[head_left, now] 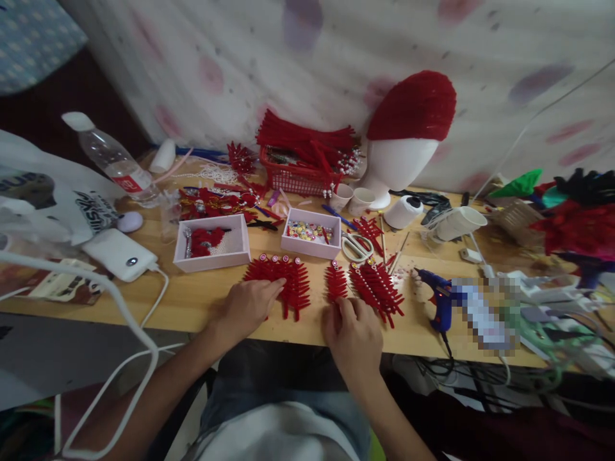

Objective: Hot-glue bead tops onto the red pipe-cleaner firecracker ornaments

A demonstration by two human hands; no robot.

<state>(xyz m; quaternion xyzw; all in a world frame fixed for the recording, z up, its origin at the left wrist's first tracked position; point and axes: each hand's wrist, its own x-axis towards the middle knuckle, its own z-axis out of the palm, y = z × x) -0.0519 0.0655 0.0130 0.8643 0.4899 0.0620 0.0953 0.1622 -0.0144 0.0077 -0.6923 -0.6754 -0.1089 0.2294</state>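
Observation:
My left hand (252, 307) lies with its fingers stretched over a row of red pipe-cleaner leaves (298, 291), each topped with a round gem, and covers part of them. My right hand (356, 333) has its fingers curled and pinched on the lower end of a single red pipe-cleaner leaf (336, 282), which lies on the table with its gem end away from me. Just right of it are more red leaves (377, 291) carrying lines of small beads. Beyond the hands stand a white box of gems (288, 246) and a white box with red pieces and beads (216, 259).
Scissors (358, 248) lie behind the right hand. A blue glue gun (439, 298) with its cord is at right. A red basket of stems (298, 178), paper cups (361, 201) and a white head form (398, 160) stand behind. A power bank (120, 255) and bottle (115, 160) are left.

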